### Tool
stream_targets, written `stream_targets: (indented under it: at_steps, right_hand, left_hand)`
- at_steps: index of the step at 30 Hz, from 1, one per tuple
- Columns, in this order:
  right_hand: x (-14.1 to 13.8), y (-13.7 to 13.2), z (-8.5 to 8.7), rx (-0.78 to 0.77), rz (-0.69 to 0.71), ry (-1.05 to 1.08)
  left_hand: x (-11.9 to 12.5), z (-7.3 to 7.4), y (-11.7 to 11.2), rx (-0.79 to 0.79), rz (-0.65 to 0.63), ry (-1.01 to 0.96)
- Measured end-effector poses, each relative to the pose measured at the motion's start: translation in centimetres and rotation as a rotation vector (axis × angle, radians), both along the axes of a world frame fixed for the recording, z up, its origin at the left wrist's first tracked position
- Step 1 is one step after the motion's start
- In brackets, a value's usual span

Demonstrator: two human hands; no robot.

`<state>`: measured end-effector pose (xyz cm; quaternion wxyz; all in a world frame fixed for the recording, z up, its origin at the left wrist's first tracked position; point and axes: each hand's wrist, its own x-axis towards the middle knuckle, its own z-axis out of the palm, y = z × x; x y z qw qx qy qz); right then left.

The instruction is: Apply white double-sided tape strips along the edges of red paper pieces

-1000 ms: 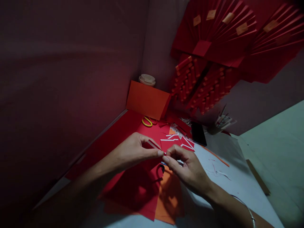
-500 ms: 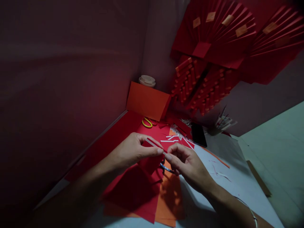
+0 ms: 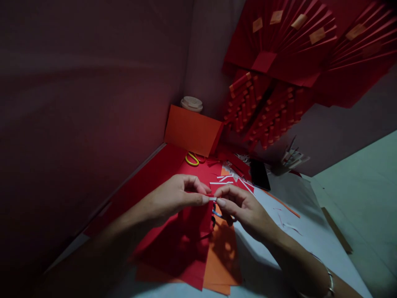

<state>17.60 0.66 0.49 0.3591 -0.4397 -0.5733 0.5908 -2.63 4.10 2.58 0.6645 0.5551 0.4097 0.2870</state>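
My left hand (image 3: pixel 181 193) pinches the left end of a narrow red paper strip with a white face (image 3: pixel 212 198), between thumb and forefinger. The thumb and fingers of my right hand (image 3: pixel 238 205) close on the strip's other end, so only a short piece shows between the fingertips. Under the right fingers hangs a blue and black looped thing (image 3: pixel 217 212), like a scissors handle, mostly hidden by the hand. Below both hands lies red paper (image 3: pixel 186 244), overlapping orange paper (image 3: pixel 221 256).
Yellow-handled scissors (image 3: pixel 192 159) lie beyond the hands, before a folded orange card (image 3: pixel 192 130) and a lidded cup (image 3: pixel 191 103). White strips (image 3: pixel 221 182), a phone (image 3: pixel 259 174) and a pen holder (image 3: pixel 283 163) are to the right. Red fans (image 3: pixel 288 54) and paper firecrackers (image 3: pixel 266 114) hang on the wall.
The strip's long left end no longer shows above the left hand; it now lies nearly level between the fingertips. The left fingers have curled in, and the right hand has shifted slightly.
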Motion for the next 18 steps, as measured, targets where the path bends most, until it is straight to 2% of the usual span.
stream_targets:
  at_steps: [5, 8, 15, 16, 18]
  right_hand:
    - [0.4, 0.4, -0.2, 0.006, 0.068, 0.047]
    - [0.4, 0.5, -0.3, 0.016, 0.073, 0.034]
    - [1.0, 1.3, -0.8, 0.099, 0.095, 0.010]
    - [1.2, 1.4, -0.8, 0.124, 0.068, -0.014]
    - [1.5, 1.5, -0.6, 0.254, -0.107, -0.104]
  left_hand:
    - [-0.1, 0.1, 0.0, -0.105, -0.051, -0.126]
    - [0.1, 0.2, 0.0, -0.151, -0.037, -0.194]
    - [-0.1, 0.5, 0.0, -0.295, -0.005, -0.207]
    - [-0.1, 0.6, 0.1, -0.303, -0.001, -0.207]
    - [-0.3, 0.8, 0.2, -0.276, 0.039, -0.199]
